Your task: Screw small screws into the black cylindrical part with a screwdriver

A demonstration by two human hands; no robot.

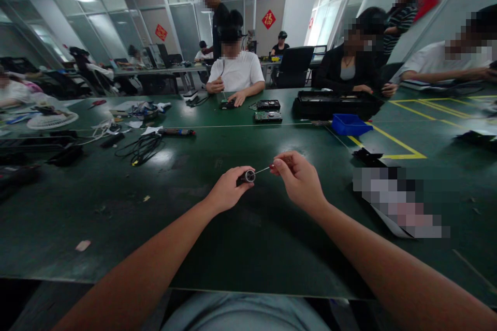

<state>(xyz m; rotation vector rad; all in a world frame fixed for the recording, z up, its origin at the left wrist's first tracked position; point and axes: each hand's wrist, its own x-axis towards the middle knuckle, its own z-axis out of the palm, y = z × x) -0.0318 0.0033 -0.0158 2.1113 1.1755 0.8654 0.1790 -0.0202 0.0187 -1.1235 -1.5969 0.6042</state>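
Note:
In the head view, my left hand (229, 189) is closed around a small dark cylinder (249, 176) whose round, silver-rimmed end faces me. My right hand (297, 178) pinches a thin screwdriver (264, 169) with a metal shaft and a bit of red handle showing at the fingertips. Its shaft points left and its tip meets the cylinder's edge, though I cannot tell whether it is inside. Both hands are held over the green table (248, 248). Most of the screwdriver's handle is hidden by my fingers.
Left lie a dark corded tool (176, 132) and a coiled black cable (143, 147). A blue tray (350, 124), a long black housing (336, 104) and circuit boards (267, 114) are farther back. A blurred flat item (392, 201) lies right. Several people work around the table.

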